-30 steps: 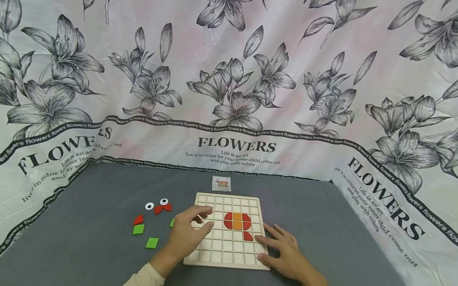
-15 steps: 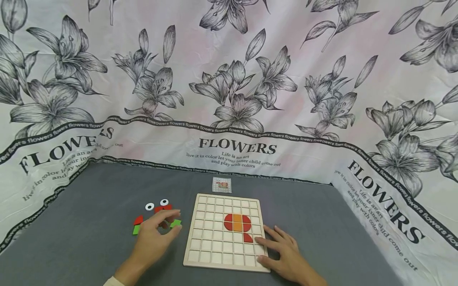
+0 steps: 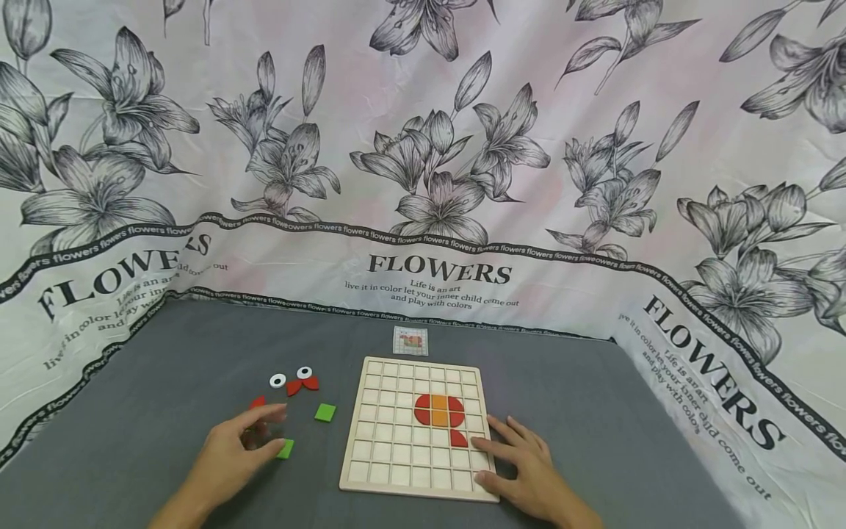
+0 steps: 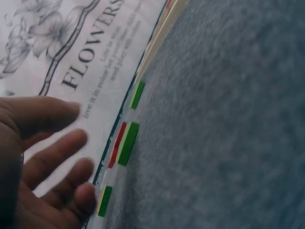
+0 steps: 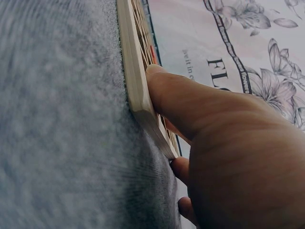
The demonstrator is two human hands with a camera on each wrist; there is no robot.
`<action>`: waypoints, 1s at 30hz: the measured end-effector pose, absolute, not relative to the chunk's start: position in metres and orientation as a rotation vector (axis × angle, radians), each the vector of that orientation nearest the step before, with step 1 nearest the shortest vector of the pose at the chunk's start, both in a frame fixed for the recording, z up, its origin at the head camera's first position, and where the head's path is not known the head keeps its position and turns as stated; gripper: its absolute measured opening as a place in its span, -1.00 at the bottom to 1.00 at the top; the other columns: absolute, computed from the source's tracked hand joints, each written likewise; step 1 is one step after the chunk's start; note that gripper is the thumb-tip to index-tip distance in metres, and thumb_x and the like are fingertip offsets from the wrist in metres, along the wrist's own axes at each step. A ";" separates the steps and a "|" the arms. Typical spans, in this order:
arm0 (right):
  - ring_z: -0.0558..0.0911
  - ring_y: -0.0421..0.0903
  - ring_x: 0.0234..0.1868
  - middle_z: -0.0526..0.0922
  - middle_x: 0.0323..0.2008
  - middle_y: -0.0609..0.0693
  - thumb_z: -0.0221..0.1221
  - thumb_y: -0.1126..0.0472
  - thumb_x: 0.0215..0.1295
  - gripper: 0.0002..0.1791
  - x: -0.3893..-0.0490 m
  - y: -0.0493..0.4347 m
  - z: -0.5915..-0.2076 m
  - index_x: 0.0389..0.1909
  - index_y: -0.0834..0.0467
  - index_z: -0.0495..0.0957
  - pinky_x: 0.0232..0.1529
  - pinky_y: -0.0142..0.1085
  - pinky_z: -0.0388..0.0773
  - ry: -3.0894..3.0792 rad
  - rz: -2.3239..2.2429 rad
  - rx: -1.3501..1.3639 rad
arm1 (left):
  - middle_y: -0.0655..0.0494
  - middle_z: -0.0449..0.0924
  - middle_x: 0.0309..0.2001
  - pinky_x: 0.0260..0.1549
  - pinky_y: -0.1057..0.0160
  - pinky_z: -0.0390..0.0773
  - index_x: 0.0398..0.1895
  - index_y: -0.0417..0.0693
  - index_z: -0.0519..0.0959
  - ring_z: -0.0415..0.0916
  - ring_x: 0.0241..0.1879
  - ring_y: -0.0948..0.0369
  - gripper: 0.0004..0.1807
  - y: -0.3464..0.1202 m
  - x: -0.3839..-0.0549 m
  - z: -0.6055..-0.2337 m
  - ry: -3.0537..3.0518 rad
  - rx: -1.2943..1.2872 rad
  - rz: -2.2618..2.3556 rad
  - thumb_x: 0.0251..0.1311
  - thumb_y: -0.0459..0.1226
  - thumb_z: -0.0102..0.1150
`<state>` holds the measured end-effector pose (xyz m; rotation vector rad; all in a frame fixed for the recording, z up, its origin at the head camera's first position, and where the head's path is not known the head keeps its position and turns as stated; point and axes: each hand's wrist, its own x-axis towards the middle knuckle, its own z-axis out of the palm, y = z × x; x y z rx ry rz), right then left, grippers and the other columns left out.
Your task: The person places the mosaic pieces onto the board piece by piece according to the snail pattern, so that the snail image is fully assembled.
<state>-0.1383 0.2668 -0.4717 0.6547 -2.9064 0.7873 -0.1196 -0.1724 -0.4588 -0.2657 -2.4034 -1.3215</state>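
Note:
My left hand (image 3: 234,448) hovers over the left side of the table with loosely bent fingers and nothing between them. By its thumb lies a green square tile (image 3: 286,450), partly covered. Another green square tile (image 3: 324,413) sits nearer the board, and a red piece (image 3: 257,402) peeks out behind the fingers. In the left wrist view a green tile (image 4: 128,144) has red right behind it. My right hand (image 3: 525,463) rests at the right edge of the wooden grid board (image 3: 390,475), thumb and a fingertip on its rim. Set in the grid are orange squares (image 3: 439,410) and red quarter-round pieces (image 3: 458,438).
Two white eye discs (image 3: 277,381) and two red petal-like pieces (image 3: 305,385) lie at the back left. A small picture card (image 3: 410,341) lies behind the board. Flower-printed cloth (image 3: 436,294) bounds the grey table (image 3: 581,389) at the back and sides.
My left hand has moved left, off the board and past the nearer green tile, to the tiles farther left. My right hand has stayed at the board's edge.

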 end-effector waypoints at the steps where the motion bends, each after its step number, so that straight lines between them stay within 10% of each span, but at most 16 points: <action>1: 0.14 0.31 0.35 0.33 0.35 0.03 0.20 -0.30 0.18 -0.45 -0.138 0.267 -0.472 0.14 -0.14 0.61 0.12 0.35 -0.05 -2.909 0.788 0.656 | 0.16 0.65 -0.26 -0.50 0.33 0.46 -0.03 -0.10 0.64 0.45 -0.42 0.30 -0.51 -0.174 -0.120 -0.459 -2.431 -0.257 -1.325 -0.14 -0.47 0.48; 30: 0.15 0.30 0.35 0.35 0.34 0.03 0.20 -0.31 0.17 -0.44 -0.139 0.267 -0.474 0.13 -0.12 0.62 0.14 0.36 -0.06 -2.905 0.774 0.638 | 0.25 0.65 -0.33 -0.43 0.31 0.56 -0.17 -0.14 0.68 0.54 -0.39 0.31 -0.50 -0.157 -0.121 -0.459 -2.345 -0.388 -1.046 -0.34 -0.51 0.56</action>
